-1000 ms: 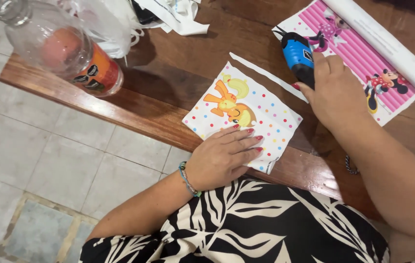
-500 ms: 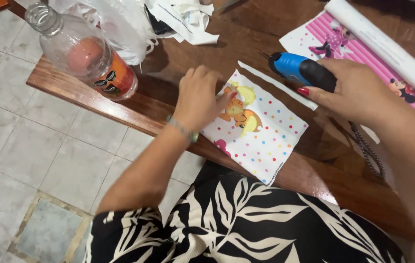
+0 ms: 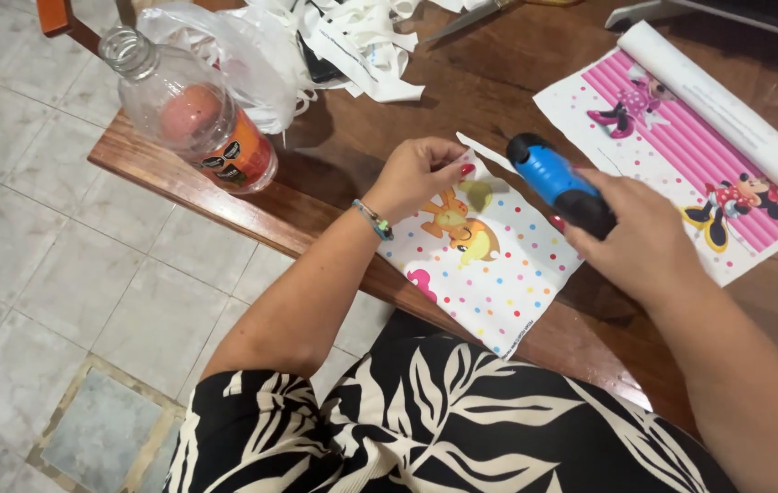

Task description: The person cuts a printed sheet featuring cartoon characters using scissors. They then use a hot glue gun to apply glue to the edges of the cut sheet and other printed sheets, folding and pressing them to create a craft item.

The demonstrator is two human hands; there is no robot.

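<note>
A person is sitting at a wooden table point(image 3: 361, 110), where a pink striped cartoon sheet point(image 3: 681, 119) is lying beside a clear plastic bottle point(image 3: 193, 114) and paper scraps point(image 3: 361, 41). The left hand point(image 3: 421, 173) is pinching the top edge of a polka-dot paper point(image 3: 489, 265) (it overhangs the table's near edge), while the right hand point(image 3: 644, 242) is gripping a blue glue gun point(image 3: 558, 183) just above that paper.
</note>
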